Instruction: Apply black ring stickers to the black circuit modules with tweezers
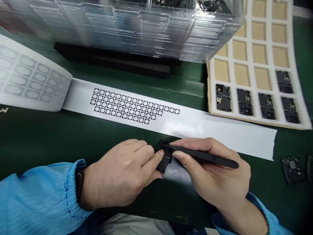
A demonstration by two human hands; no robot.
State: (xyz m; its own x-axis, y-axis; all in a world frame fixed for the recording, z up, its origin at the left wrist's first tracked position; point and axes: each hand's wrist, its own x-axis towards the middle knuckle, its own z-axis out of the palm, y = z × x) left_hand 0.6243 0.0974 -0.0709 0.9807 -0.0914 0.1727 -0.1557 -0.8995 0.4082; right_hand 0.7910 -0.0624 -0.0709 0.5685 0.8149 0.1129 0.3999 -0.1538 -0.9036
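Pinching a small black part [161, 167] with the left hand [119, 176], with fingers clamped on it, low in the middle. Cannot tell if resting on the green table [36, 137] or held just above. Holding a long black tool [212, 158] in the right hand [220, 176], with fingers clamped along it, and pointing its tip left, over the small black part. Behind both hands, a long white strip [195, 125] with rows of little black squares [128, 104], each with a white circle inside. At back right, a white foam tray [304, 116] with five black pieces [267, 106] in its near slots. At the back, a stack of clear plastic trays [122, 29].
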